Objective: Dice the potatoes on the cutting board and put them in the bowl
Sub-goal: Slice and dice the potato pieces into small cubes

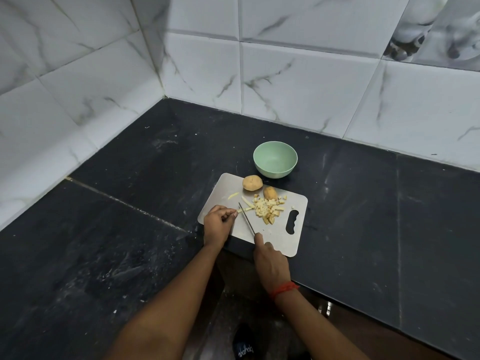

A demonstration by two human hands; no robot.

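Black stone counter [124, 183], set in a corner of white marble-look wall tiles [298, 81]. I note a grey rectangular cutting board [281, 239] with a handle slot at its right end, lying at the counter's near edge. A pale green round bowl [273, 173] stands just past the board's far edge. On the far part of the board sits a whole unpeeled potato [252, 183], and to its right a smaller skin-on potato piece [270, 193]. All the pale diced potato cubes [268, 209] I can see are heaped mid-board, right of the blade. The left hand [217, 226] pinches a pale potato strip [241, 210] down on the board. The right hand [270, 263] grasps a thin steel knife [246, 219], forefinger along the spine, blade crossing the strip. A red thread band [284, 289] circles the right wrist.
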